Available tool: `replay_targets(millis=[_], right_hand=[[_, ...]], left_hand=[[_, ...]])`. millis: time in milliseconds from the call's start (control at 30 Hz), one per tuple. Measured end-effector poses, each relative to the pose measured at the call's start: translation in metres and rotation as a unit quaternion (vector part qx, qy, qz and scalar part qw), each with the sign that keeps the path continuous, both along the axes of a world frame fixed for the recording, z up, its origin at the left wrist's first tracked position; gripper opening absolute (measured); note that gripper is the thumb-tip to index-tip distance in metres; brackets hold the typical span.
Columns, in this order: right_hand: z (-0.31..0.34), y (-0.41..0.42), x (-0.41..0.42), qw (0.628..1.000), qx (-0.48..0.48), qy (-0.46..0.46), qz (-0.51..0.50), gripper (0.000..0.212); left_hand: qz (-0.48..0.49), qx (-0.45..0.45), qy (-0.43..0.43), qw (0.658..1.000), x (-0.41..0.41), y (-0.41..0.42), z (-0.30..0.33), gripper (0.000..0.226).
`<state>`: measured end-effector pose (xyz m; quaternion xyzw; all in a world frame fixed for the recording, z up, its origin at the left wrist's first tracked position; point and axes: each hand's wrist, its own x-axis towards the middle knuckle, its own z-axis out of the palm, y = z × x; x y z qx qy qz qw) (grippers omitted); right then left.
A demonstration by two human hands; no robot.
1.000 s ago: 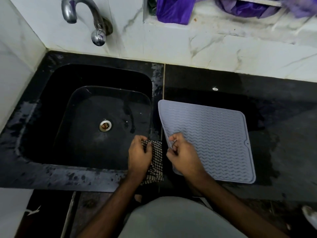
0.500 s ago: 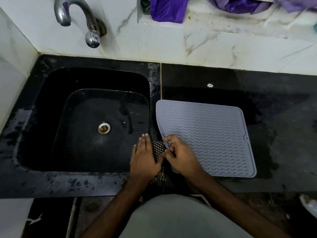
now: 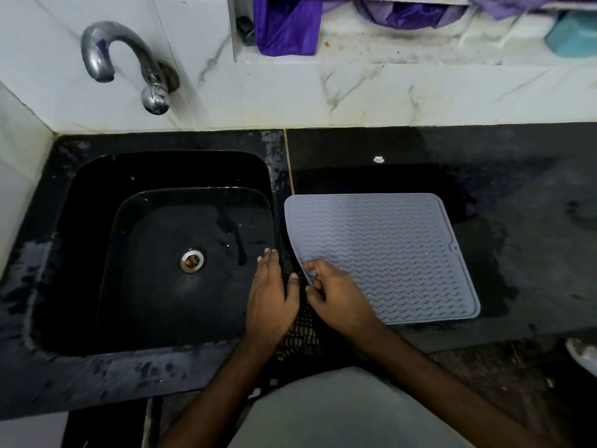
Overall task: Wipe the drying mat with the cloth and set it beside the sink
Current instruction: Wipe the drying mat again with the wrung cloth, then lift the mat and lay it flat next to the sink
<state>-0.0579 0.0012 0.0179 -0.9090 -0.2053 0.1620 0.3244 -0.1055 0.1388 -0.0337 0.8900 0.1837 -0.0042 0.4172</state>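
Lying flat: grey ribbed drying mat (image 3: 381, 253)

Bare forearms (image 3: 429, 376), no sleeves visible; pale grey garment (image 3: 339, 415), possibly a shirt.

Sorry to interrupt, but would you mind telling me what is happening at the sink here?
A person stands at a black stone counter. Their right hand pinches the near-left corner of a grey ribbed silicone drying mat, which lies flat on the counter just right of the black sink. Their left hand rests with straight fingers on a black-and-white checked cloth at the sink's near-right rim.
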Motion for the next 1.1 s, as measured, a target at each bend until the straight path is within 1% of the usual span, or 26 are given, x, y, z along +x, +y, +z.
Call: replay_targets(millis=[67, 133, 167, 233, 267, 400, 533, 600, 700, 767, 833, 900, 933, 1000, 1033, 1100], right_hand=[[-0.001, 0.001, -0.002, 1.0, 0.001, 0.0, 0.001, 0.037], [-0.002, 0.0, -0.003, 1.0, 0.006, 0.005, 0.003, 0.034], [-0.002, -0.001, -0.003, 1.0, 0.01, 0.005, 0.007, 0.03], [-0.003, -0.004, 0.0, 1.0, 0.018, 0.004, 0.017, 0.02], [-0.003, -0.005, 0.002, 0.999, 0.026, 0.007, 0.02, 0.018], [-0.005, -0.01, 0.01, 0.998, 0.047, 0.015, 0.036, 0.016], [-0.01, -0.02, 0.023, 0.996, 0.054, 0.03, 0.067, 0.012], [-0.012, -0.03, 0.033, 0.995, 0.06, 0.03, 0.074, 0.014], [-0.018, -0.055, 0.052, 0.997, 0.056, 0.023, 0.037, 0.015], [-0.022, -0.075, 0.067, 0.998, 0.059, 0.019, -0.01, 0.02], [-0.027, -0.101, 0.085, 0.996, 0.058, 0.016, -0.064, 0.027], [-0.032, -0.132, 0.104, 0.991, 0.015, -0.007, -0.131, 0.031], [-0.034, -0.148, 0.111, 0.985, -0.025, -0.033, -0.166, 0.034], [-0.039, -0.177, 0.124, 0.962, -0.134, -0.09, -0.219, 0.044], [-0.041, -0.189, 0.129, 0.95, -0.186, -0.094, -0.233, 0.051], [-0.047, -0.205, 0.136, 0.932, -0.258, -0.05, -0.251, 0.069]], left_hand=[[0.006, -0.012, -0.025, 1.0, 0.008, 0.003, 0.007, 0.046], [0.046, -0.029, -0.031, 0.998, 0.015, 0.004, 0.009, 0.032], [0.079, -0.058, -0.024, 0.995, 0.02, 0.004, 0.012, 0.034], [0.135, -0.126, 0.013, 0.983, 0.03, 0.003, 0.015, 0.046], [0.143, -0.136, 0.032, 0.98, 0.034, 0.003, 0.015, 0.048], [0.127, -0.122, 0.061, 0.982, 0.046, -0.008, 0.013, 0.038], [0.176, -0.179, 0.081, 0.964, 0.057, -0.019, 0.01, 0.049], [0.181, -0.177, 0.068, 0.965, 0.061, -0.022, 0.01, 0.047], [0.182, -0.141, 0.057, 0.971, 0.067, -0.03, 0.011, 0.041], [0.195, -0.125, 0.058, 0.971, 0.073, -0.032, 0.013, 0.044], [0.215, -0.163, 0.059, 0.961, 0.084, -0.038, 0.017, 0.048], [0.236, -0.235, 0.059, 0.941, 0.095, -0.047, 0.019, 0.043], [0.247, -0.263, 0.054, 0.931, 0.098, -0.051, 0.019, 0.038], [0.268, -0.306, 0.028, 0.913, 0.103, -0.056, 0.019, 0.032], [0.273, -0.324, 0.013, 0.906, 0.104, -0.056, 0.019, 0.032], [0.275, -0.344, -0.012, 0.898, 0.104, -0.055, 0.021, 0.036]])
